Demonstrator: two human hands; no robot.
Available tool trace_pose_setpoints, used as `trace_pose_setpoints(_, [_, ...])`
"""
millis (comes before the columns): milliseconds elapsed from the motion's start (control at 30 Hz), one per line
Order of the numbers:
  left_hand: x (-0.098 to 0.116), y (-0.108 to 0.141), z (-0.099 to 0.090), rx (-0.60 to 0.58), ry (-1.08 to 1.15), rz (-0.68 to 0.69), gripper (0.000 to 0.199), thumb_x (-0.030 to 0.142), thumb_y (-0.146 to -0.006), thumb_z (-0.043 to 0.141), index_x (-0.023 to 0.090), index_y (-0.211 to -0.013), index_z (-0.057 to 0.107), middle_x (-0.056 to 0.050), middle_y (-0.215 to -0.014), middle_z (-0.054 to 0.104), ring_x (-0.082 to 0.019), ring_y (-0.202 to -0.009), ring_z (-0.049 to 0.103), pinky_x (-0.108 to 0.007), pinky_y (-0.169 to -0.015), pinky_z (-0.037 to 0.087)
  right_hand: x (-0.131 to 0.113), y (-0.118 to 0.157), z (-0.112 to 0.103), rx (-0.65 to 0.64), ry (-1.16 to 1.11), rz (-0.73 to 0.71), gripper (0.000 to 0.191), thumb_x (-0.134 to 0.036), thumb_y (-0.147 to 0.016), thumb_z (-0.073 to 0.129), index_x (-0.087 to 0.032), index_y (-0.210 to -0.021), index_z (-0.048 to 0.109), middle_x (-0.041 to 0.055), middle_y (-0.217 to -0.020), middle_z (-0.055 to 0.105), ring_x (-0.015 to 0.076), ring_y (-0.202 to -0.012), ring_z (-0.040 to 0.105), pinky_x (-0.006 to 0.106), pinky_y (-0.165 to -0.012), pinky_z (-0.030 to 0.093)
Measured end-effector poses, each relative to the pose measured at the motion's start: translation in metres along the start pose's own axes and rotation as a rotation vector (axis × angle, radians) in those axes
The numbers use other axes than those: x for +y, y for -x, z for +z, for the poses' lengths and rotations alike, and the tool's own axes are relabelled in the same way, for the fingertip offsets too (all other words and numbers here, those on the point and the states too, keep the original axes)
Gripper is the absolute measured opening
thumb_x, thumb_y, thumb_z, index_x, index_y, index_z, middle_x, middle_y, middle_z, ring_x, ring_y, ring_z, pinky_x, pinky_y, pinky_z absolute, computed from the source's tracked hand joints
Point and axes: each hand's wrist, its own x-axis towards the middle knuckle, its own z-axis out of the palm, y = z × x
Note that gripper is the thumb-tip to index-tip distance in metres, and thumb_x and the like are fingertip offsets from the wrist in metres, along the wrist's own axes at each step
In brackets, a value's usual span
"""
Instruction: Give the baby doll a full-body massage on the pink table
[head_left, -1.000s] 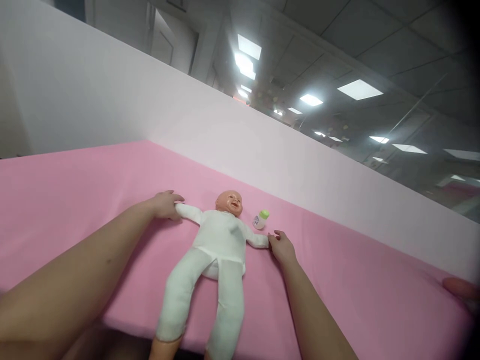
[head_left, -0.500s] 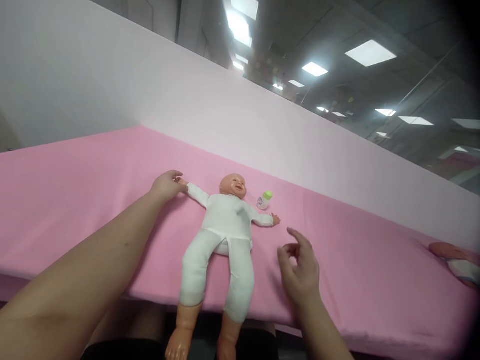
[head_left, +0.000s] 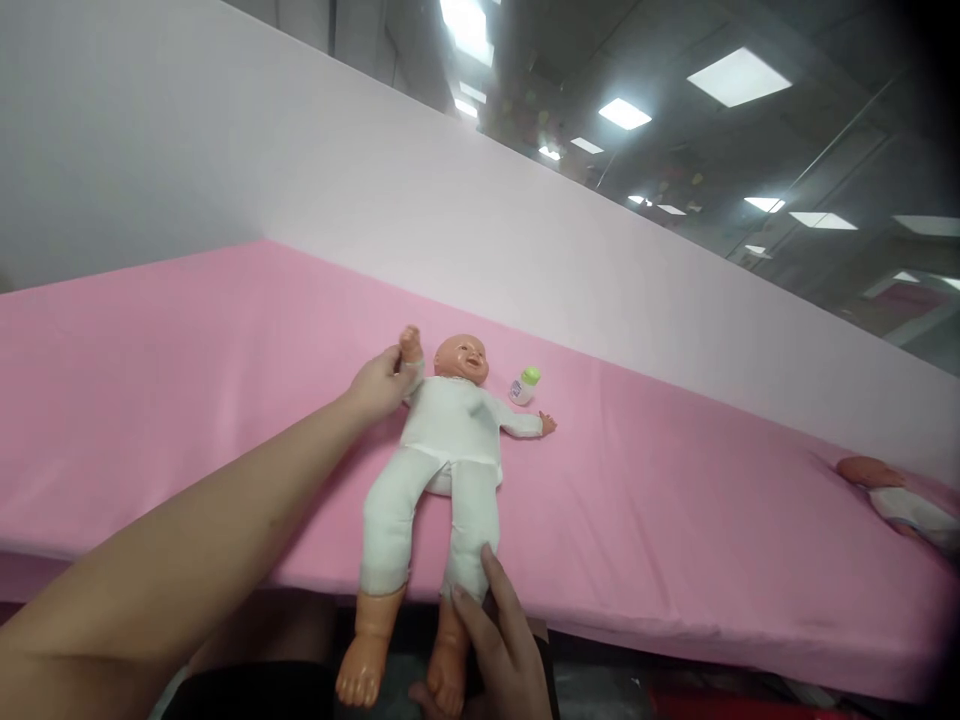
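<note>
A baby doll (head_left: 454, 425) with a white cloth body lies on its back on a pink-covered table (head_left: 637, 500), its feet hanging over the front edge. My left hand (head_left: 381, 384) is closed around the doll's raised arm, just below its small plastic hand. Over by the doll's other leg, my right hand (head_left: 499, 640) has its fingers apart, the fingertips at the lower trouser leg and the ankle. Whether they press on the leg I cannot tell. Beside the doll's head lies a small bottle (head_left: 525, 386) with a green cap.
A second doll (head_left: 896, 500) in white lies at the far right of the table. A pale low wall (head_left: 450, 220) runs along the back. My legs are under the front edge, and something red (head_left: 720, 705) shows below at the right.
My left hand has lifted the doll's arm up and inward from its outstretched position. My right hand has moved from beside the doll down to its lower leg.
</note>
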Motion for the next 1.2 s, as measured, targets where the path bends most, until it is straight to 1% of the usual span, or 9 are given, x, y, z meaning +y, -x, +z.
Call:
trace_pose_setpoints(133, [0.010, 0.019, 0.014, -0.213, -0.366, 0.352, 0.045, 0.048, -0.102, 0.045, 0.031, -0.140, 0.061, -0.005, -0.134, 0.071, -0.028, -0.122, 0.066, -0.041, -0.104, 0.051, 0.012, -0.036, -0.014, 0.109, -0.036, -0.093, 0.060, -0.050, -0.088, 0.075, -0.021, -0.138, 0.059, 0.0186, -0.152, 0.054, 0.0372, -0.125, 0.067, 0.046, -0.090, 0.066])
trace_pose_setpoints(233, [0.011, 0.022, 0.022, -0.269, -0.628, 0.492, 0.053, 0.046, -0.104, 0.040, 0.021, -0.146, 0.059, -0.011, -0.149, 0.060, -0.031, -0.139, 0.053, -0.047, -0.118, 0.039, 0.026, -0.072, -0.023, 0.105, -0.043, -0.064, 0.053, -0.037, -0.091, 0.075, -0.022, -0.139, 0.059, 0.0169, -0.154, 0.053, 0.0348, -0.132, 0.062, 0.046, -0.098, 0.063])
trace_pose_setpoints(333, [0.007, 0.022, 0.027, -0.293, -0.767, 0.520, 0.059, 0.046, -0.105, 0.034, 0.016, -0.153, 0.051, -0.013, -0.156, 0.053, -0.032, -0.145, 0.047, -0.050, -0.123, 0.032, 0.043, -0.107, -0.020, 0.063, -0.047, 0.014, 0.047, -0.038, -0.092, 0.074, -0.022, -0.135, 0.063, 0.0158, -0.153, 0.054, 0.0333, -0.134, 0.061, 0.047, -0.103, 0.061])
trace_pose_setpoints(467, [0.001, 0.021, 0.026, -0.276, -0.779, 0.520, 0.057, 0.047, -0.105, 0.034, 0.022, -0.153, 0.053, -0.011, -0.157, 0.052, -0.032, -0.146, 0.045, -0.051, -0.123, 0.032, 0.059, -0.140, 0.000, -0.054, -0.082, 0.149, 0.044, -0.039, -0.092, 0.073, -0.024, -0.132, 0.065, 0.0133, -0.153, 0.055, 0.0311, -0.136, 0.060, 0.045, -0.103, 0.060])
trace_pose_setpoints(700, [0.003, 0.020, 0.019, -0.272, -0.654, 0.532, 0.052, 0.047, -0.105, 0.037, 0.027, -0.148, 0.058, -0.010, -0.149, 0.060, -0.030, -0.139, 0.052, -0.049, -0.118, 0.038, 0.063, -0.153, 0.026, -0.063, -0.087, 0.159, 0.039, -0.028, -0.089, 0.070, -0.022, -0.128, 0.067, 0.0157, -0.151, 0.056, 0.0308, -0.137, 0.058, 0.050, -0.108, 0.056])
trace_pose_setpoints(867, [-0.004, 0.007, 0.009, -0.220, -0.389, 0.374, 0.052, 0.055, -0.100, 0.045, 0.026, -0.141, 0.061, -0.011, -0.139, 0.067, -0.031, -0.127, 0.061, -0.045, -0.107, 0.047, 0.063, -0.139, 0.016, 0.041, -0.106, 0.128, 0.038, -0.026, -0.088, 0.072, -0.021, -0.125, 0.067, 0.0163, -0.146, 0.061, 0.0310, -0.134, 0.061, 0.051, -0.108, 0.056])
trace_pose_setpoints(1000, [-0.022, -0.013, -0.006, -0.041, -0.146, 0.048, 0.044, 0.058, -0.097, 0.048, 0.024, -0.118, 0.067, -0.008, -0.105, 0.076, -0.027, -0.093, 0.071, -0.037, -0.081, 0.054, 0.043, -0.110, -0.007, 0.068, -0.089, 0.095, 0.038, -0.025, -0.088, 0.072, -0.021, -0.126, 0.066, 0.0174, -0.145, 0.061, 0.0319, -0.129, 0.064, 0.050, -0.102, 0.060])
trace_pose_setpoints(1067, [-0.030, -0.022, -0.012, 0.075, -0.056, -0.095, 0.040, 0.056, -0.094, 0.054, 0.021, -0.105, 0.068, -0.010, -0.094, 0.076, -0.027, -0.085, 0.071, -0.035, -0.074, 0.053, 0.031, -0.091, -0.019, 0.096, -0.093, 0.058, 0.038, -0.023, -0.088, 0.072, -0.019, -0.125, 0.065, 0.0187, -0.143, 0.061, 0.0323, -0.126, 0.066, 0.050, -0.099, 0.062])
trace_pose_setpoints(1200, [-0.035, -0.032, -0.016, 0.170, 0.128, -0.216, 0.034, 0.052, -0.089, 0.061, 0.020, -0.092, 0.068, -0.011, -0.082, 0.074, -0.028, -0.080, 0.071, -0.033, -0.067, 0.053, 0.017, -0.055, -0.035, 0.122, -0.092, -0.035, 0.039, -0.019, -0.087, 0.071, -0.016, -0.124, 0.064, 0.0204, -0.136, 0.065, 0.0335, -0.121, 0.069, 0.049, -0.093, 0.065])
